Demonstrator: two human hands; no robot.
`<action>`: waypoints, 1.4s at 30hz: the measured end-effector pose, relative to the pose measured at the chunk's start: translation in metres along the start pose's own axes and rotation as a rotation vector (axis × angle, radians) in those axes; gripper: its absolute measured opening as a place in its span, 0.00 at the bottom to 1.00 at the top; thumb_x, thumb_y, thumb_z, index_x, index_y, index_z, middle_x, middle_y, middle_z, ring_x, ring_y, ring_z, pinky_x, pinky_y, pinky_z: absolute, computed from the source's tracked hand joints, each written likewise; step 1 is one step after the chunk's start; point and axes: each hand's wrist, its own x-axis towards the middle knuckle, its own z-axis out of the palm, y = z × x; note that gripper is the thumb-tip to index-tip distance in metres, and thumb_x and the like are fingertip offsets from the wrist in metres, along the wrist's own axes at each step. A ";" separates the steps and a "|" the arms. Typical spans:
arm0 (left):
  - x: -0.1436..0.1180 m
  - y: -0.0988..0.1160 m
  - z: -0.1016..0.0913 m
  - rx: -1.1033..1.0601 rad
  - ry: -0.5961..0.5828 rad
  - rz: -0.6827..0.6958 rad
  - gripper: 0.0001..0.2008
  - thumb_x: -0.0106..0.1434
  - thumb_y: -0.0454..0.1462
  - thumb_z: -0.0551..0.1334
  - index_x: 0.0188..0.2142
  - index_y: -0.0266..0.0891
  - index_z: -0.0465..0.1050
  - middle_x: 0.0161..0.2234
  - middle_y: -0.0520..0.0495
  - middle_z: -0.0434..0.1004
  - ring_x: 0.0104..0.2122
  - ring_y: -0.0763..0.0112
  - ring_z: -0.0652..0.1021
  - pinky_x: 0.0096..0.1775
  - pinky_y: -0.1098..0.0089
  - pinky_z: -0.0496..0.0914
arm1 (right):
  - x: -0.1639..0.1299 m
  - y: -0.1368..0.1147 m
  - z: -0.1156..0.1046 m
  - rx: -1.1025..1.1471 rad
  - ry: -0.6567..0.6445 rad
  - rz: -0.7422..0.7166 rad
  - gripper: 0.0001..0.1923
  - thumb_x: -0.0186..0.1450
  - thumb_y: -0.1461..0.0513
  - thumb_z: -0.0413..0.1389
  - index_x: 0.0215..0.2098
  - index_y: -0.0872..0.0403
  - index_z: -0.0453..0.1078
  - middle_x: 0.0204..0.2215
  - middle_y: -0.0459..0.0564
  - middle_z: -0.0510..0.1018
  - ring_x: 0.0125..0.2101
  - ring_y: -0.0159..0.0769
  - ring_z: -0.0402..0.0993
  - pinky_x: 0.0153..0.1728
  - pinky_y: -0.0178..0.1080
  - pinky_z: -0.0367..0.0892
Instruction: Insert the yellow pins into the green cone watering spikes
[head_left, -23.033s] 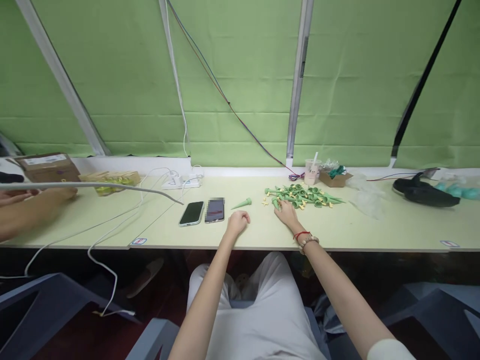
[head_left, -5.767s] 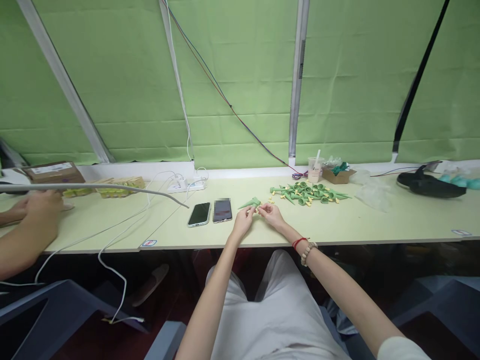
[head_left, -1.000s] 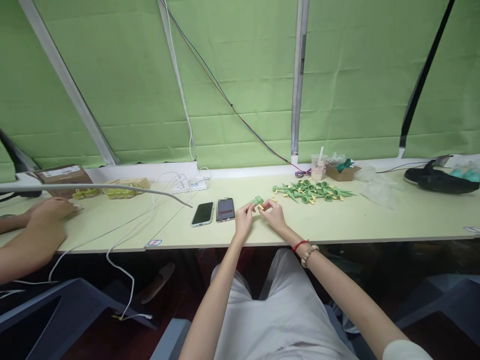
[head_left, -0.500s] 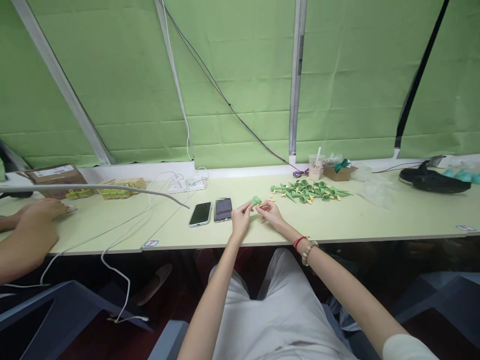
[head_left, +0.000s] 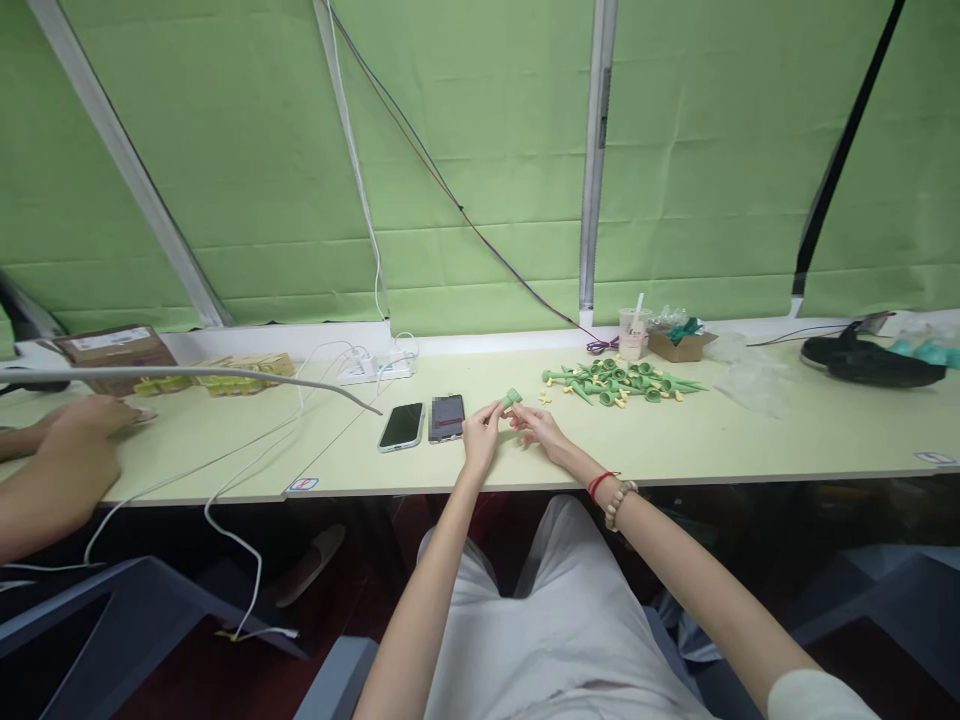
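Left hand pinched on one small green cone-shaped part, raised just above the worktop; right hand close beside it, fingertips at the part's near end, whether gripping anything too small to tell. Stock awaiting handling: a heap of like green parts with yellow pieces, well to the right of the hands; no separate group of finished parts shows, so most of the work appears left. Also present: two phones just left of the hands, and another person's hand at far left.
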 end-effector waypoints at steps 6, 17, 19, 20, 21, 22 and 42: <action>-0.001 0.002 0.000 0.057 -0.004 -0.006 0.14 0.57 0.42 0.58 0.37 0.38 0.78 0.29 0.47 0.80 0.31 0.67 0.77 0.35 0.70 0.68 | -0.001 -0.004 0.002 -0.011 0.046 0.008 0.19 0.47 0.50 0.62 0.29 0.55 0.72 0.26 0.46 0.73 0.25 0.27 0.68 0.18 0.27 0.59; -0.003 0.003 0.000 0.160 0.005 0.011 0.13 0.57 0.43 0.57 0.29 0.40 0.79 0.27 0.48 0.79 0.28 0.67 0.76 0.31 0.71 0.65 | -0.001 0.009 0.007 -0.186 0.251 -0.199 0.20 0.45 0.49 0.63 0.23 0.54 0.64 0.21 0.44 0.69 0.19 0.28 0.63 0.15 0.31 0.60; -0.002 0.003 -0.002 0.115 0.023 -0.003 0.15 0.58 0.43 0.56 0.27 0.38 0.78 0.22 0.50 0.77 0.24 0.70 0.75 0.31 0.73 0.65 | -0.001 0.007 0.008 -0.163 0.176 -0.123 0.20 0.48 0.47 0.60 0.27 0.55 0.68 0.24 0.46 0.70 0.20 0.29 0.65 0.14 0.31 0.60; -0.001 0.003 -0.003 0.084 0.027 -0.008 0.15 0.58 0.43 0.56 0.26 0.37 0.78 0.22 0.50 0.77 0.25 0.71 0.75 0.32 0.73 0.65 | -0.001 0.006 0.008 -0.140 0.125 -0.081 0.21 0.50 0.46 0.58 0.29 0.55 0.69 0.25 0.47 0.71 0.21 0.29 0.66 0.14 0.31 0.60; -0.001 0.003 -0.003 0.046 0.027 -0.009 0.15 0.58 0.43 0.56 0.27 0.36 0.77 0.23 0.49 0.77 0.26 0.70 0.75 0.33 0.72 0.66 | 0.000 0.005 0.007 -0.111 0.074 -0.044 0.22 0.51 0.45 0.57 0.30 0.55 0.71 0.26 0.48 0.71 0.21 0.29 0.67 0.15 0.30 0.60; 0.000 0.003 -0.003 0.007 0.020 -0.005 0.15 0.58 0.42 0.56 0.27 0.36 0.77 0.25 0.48 0.78 0.29 0.69 0.76 0.35 0.72 0.66 | 0.000 0.004 0.006 -0.074 0.024 -0.013 0.21 0.53 0.46 0.56 0.31 0.55 0.72 0.27 0.49 0.71 0.21 0.29 0.67 0.15 0.30 0.60; 0.000 -0.003 -0.003 0.073 -0.054 0.017 0.12 0.58 0.40 0.57 0.34 0.39 0.78 0.32 0.45 0.79 0.35 0.65 0.76 0.39 0.67 0.67 | 0.003 0.016 0.001 -0.036 0.206 -0.107 0.19 0.43 0.52 0.65 0.25 0.54 0.66 0.25 0.47 0.74 0.24 0.31 0.70 0.18 0.31 0.62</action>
